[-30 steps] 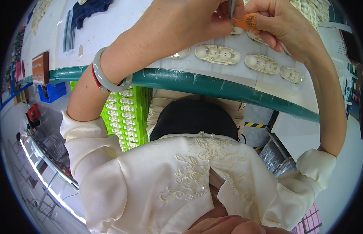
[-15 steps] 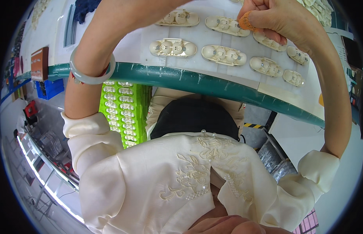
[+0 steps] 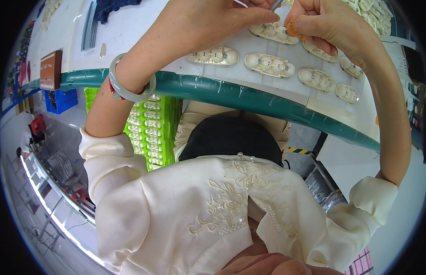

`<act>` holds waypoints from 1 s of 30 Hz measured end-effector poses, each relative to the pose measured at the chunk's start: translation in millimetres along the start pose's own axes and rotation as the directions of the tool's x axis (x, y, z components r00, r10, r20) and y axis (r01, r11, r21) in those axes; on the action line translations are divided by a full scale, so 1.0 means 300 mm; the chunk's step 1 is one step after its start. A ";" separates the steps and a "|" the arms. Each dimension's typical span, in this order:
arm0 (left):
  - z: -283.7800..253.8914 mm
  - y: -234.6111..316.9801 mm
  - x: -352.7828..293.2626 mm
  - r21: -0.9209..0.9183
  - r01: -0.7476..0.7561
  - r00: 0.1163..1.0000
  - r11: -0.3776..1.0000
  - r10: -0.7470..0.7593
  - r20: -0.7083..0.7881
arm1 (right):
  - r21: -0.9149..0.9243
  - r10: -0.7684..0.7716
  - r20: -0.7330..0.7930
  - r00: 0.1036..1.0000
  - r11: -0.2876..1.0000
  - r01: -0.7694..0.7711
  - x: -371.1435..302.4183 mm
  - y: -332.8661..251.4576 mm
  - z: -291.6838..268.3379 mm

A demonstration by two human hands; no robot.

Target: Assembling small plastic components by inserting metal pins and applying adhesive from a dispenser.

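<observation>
Cream oval plastic housings with rounded domes stand in rows on the white table (image 3: 176,55). My left hand (image 3: 252,13) is at the top edge, its thumb pressed to a thin grey ribbed metal rod (image 3: 275,5); the other fingers are partly cut off. Close beside it, my right hand (image 3: 316,23) has its fingers pinched together, with an orange cover (image 3: 294,28) on one finger. Whatever sits in that pinch is hidden. Both hands are above a housing (image 3: 273,33) in the farther row. Nearer me lie another housing (image 3: 269,65) and a housing (image 3: 215,56) under my left forearm.
A green padded edge (image 3: 222,91) runs along the table front. Below it on the left are stacked bright green trays (image 3: 164,133) of similar parts. A brown box (image 3: 50,69) and blue bin (image 3: 61,101) are at the left; cream pieces (image 3: 371,16) pile up far right.
My left hand has come into view from beyond the top edge, moving right toward my right hand, with the grey rod now showing. My right hand stays nearly in place, fingers still pinched.
</observation>
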State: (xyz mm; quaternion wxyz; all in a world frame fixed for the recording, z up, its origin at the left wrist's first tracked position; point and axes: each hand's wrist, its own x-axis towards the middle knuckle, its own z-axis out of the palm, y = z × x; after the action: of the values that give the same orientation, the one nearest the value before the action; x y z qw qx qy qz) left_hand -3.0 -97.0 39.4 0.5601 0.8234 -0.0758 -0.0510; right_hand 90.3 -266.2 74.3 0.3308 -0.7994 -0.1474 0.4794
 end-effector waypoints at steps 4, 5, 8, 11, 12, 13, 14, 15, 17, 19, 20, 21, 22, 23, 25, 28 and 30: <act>0.004 -0.007 -0.003 -0.148 0.098 0.994 0.984 -0.103 -0.026 | -0.022 0.025 -0.007 1.000 0.999 -0.025 0.002 -0.003 0.000; 0.004 -0.004 -0.003 -0.147 0.099 0.994 0.984 -0.104 -0.025 | -0.009 0.023 0.003 1.000 1.000 -0.023 0.003 -0.002 0.000; -0.006 0.020 0.004 -0.280 0.141 0.983 0.950 -0.167 -0.070 | -0.059 0.046 -0.016 0.999 0.997 -0.047 -0.001 -0.013 0.006; -0.010 0.041 0.013 -0.060 0.105 0.992 0.993 -0.109 -0.071 | 0.008 0.054 0.006 0.999 0.998 -0.054 0.003 -0.002 0.000; -0.004 0.023 0.017 -0.073 0.071 0.997 0.995 -0.071 -0.001 | 0.008 0.053 0.004 0.999 0.999 -0.054 0.002 0.005 -0.002; 0.000 0.013 0.019 -0.087 0.038 0.997 0.995 -0.033 0.068 | 0.053 0.045 0.014 0.999 0.998 -0.045 0.002 0.013 -0.004; 0.004 0.010 0.020 -0.082 0.032 0.997 0.996 -0.026 0.072 | 0.099 0.037 0.027 0.999 0.994 -0.039 0.003 0.019 -0.005; 0.004 0.012 0.020 -0.083 0.032 0.997 0.996 -0.026 0.074 | 0.101 0.038 0.026 0.999 0.994 -0.040 0.004 0.020 -0.006; 0.002 0.019 0.012 -0.005 -0.001 0.999 1.000 0.002 0.033 | 0.097 0.047 0.022 0.999 0.994 -0.049 0.005 0.020 -0.007; 0.003 0.020 0.006 0.064 -0.033 0.999 0.997 0.032 0.021 | 0.096 0.041 0.029 0.999 0.994 -0.044 0.003 0.022 -0.007; 0.002 0.021 0.005 0.132 -0.069 0.998 0.989 0.068 0.011 | 0.096 0.035 0.032 0.999 0.995 -0.038 0.003 0.022 -0.009; 0.004 0.022 0.004 0.133 -0.069 0.998 0.989 0.068 0.012 | 0.096 0.035 0.031 0.999 0.995 -0.037 0.003 0.020 -0.009; 0.007 0.024 0.001 0.165 -0.060 0.998 0.984 0.061 0.000 | 0.080 0.046 0.021 0.999 0.996 -0.047 0.004 0.016 -0.009; 0.011 0.025 -0.004 0.196 -0.048 0.999 0.979 0.052 -0.014 | 0.063 0.057 0.013 0.998 0.996 -0.057 0.004 0.014 -0.007; 0.022 0.021 -0.014 0.205 -0.073 0.995 0.976 0.085 -0.049 | 0.070 0.057 0.022 0.998 0.996 -0.059 0.007 0.015 -0.006; 0.038 0.024 -0.005 0.248 -0.091 0.991 0.964 0.112 -0.070 | 0.074 0.048 0.029 0.998 0.996 -0.050 0.001 0.032 -0.022; 0.040 0.017 -0.009 0.271 -0.088 0.991 0.958 0.112 -0.072 | 0.054 0.042 0.025 0.999 0.998 -0.043 -0.002 0.033 -0.024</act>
State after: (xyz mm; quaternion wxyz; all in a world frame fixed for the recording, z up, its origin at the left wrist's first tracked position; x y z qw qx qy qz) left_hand -7.9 -109.3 39.6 0.4484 0.8880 -0.0992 0.0240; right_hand 95.3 -276.6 70.5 0.3405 -0.7872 -0.1211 0.4996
